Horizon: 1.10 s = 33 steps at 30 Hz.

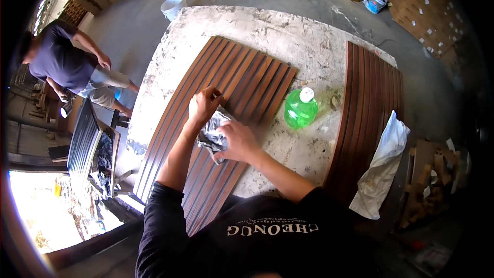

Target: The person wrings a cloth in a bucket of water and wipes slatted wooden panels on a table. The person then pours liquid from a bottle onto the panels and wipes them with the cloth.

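The right hand (237, 143) curves around a crumpled rag (212, 133), likely light, soft, best bunched. The left hand (205, 106), just beyond, is curled; I cannot tell its hold. Beneath both, the panel (252, 80) looks stiff, best steadied by its edges.

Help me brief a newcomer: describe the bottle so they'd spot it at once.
Find the big, stained white table. Look between the left slatted panel and the right slatted panel. There sits the translucent green bottle with a white cap, its bright green unlike the brown panels.
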Available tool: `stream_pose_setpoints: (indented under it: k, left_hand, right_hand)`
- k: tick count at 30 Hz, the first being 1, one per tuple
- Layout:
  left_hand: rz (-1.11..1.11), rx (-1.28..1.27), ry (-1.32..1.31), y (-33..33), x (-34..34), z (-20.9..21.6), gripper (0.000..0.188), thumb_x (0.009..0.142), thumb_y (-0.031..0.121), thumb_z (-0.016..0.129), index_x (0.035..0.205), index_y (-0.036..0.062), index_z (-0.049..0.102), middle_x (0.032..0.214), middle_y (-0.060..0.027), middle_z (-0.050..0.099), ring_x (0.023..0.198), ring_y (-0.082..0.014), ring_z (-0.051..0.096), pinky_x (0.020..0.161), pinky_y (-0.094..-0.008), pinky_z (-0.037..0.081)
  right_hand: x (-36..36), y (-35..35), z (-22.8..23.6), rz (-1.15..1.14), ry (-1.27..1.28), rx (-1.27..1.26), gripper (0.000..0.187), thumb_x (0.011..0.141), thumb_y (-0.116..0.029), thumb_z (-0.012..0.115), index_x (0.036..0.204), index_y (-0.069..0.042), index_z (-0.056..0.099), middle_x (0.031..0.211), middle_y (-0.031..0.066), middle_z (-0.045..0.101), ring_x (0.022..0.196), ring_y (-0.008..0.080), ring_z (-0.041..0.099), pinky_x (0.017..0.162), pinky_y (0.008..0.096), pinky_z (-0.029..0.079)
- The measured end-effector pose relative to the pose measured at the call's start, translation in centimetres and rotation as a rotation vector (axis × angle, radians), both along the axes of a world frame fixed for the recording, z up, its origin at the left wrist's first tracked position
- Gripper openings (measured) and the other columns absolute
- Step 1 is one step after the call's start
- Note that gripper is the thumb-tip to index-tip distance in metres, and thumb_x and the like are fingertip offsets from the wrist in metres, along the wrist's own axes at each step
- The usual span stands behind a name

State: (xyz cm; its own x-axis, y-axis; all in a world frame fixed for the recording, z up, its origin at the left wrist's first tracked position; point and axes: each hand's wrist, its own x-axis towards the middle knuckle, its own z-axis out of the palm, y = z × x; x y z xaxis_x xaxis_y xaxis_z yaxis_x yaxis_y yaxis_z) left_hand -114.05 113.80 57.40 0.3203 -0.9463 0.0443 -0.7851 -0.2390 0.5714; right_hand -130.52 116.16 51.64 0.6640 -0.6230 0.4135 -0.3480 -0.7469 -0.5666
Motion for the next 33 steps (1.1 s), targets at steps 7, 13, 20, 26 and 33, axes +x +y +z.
stream_pose_setpoints:
  k: [7,13,20,26,33]
  left_hand:
    - [-0.021,-0.093,-0.244,6.0,5.3,-7.6,0.024,0.078,0.017,0.06,0.099,0.0076,0.065,0.107,-0.015,0.059,0.102,-0.0336,0.055,0.089,-0.0407,0.044]
    - [0.251,-0.162,0.003,9.0,3.8,-8.7,0.015,0.074,0.01,0.063,0.086,0.0015,0.061,0.09,-0.0153,0.065,0.084,-0.0326,0.062,0.076,-0.0379,0.048]
    - [0.418,-0.06,0.703,9.0,3.6,-7.2,0.028,0.084,0.007,0.057,0.11,-0.0013,0.053,0.078,-0.0098,0.063,0.069,-0.0128,0.057,0.06,-0.0259,0.045]
    - [0.37,-0.102,0.433,11.3,7.5,-8.0,0.028,0.084,0.008,0.056,0.111,0.0003,0.054,0.077,-0.0132,0.062,0.067,-0.017,0.058,0.061,-0.0301,0.046]
    - [0.41,-0.195,-0.421,13.0,6.3,-6.5,0.04,0.073,0.011,0.07,0.111,0.0075,0.057,0.097,-0.0106,0.056,0.095,-0.0297,0.052,0.085,-0.0421,0.04]
  right_hand:
    - [-0.2,-4.0,-2.5,-0.167,-0.168,0.903,0.019,0.085,-0.023,0.058,0.094,-0.006,0.062,0.093,0.0111,0.063,0.087,0.0283,0.06,0.077,0.0358,0.047]
    - [-1.3,-10.2,-3.2,-0.471,-0.647,0.934,0.037,0.09,-0.024,0.05,0.116,0.003,0.047,0.112,0.019,0.055,0.102,0.0282,0.055,0.092,0.0385,0.04]
    - [-1.1,-5.3,-1.8,-0.069,-0.34,0.267,0.032,0.08,-0.017,0.065,0.108,-0.005,0.056,0.117,0.014,0.056,0.12,0.0259,0.045,0.106,0.0405,0.029]
    - [-3.9,-7.5,-2.4,-0.109,0.264,-0.111,0.011,0.074,-0.01,0.063,0.083,-0.015,0.067,0.116,0.0058,0.056,0.122,0.0273,0.043,0.108,0.0534,0.023]
    - [-3.1,-7.7,-1.4,-0.054,0.288,0.025,0.02,0.072,-0.009,0.067,0.091,-0.013,0.064,0.111,0.006,0.055,0.113,0.0267,0.049,0.099,0.0501,0.036]
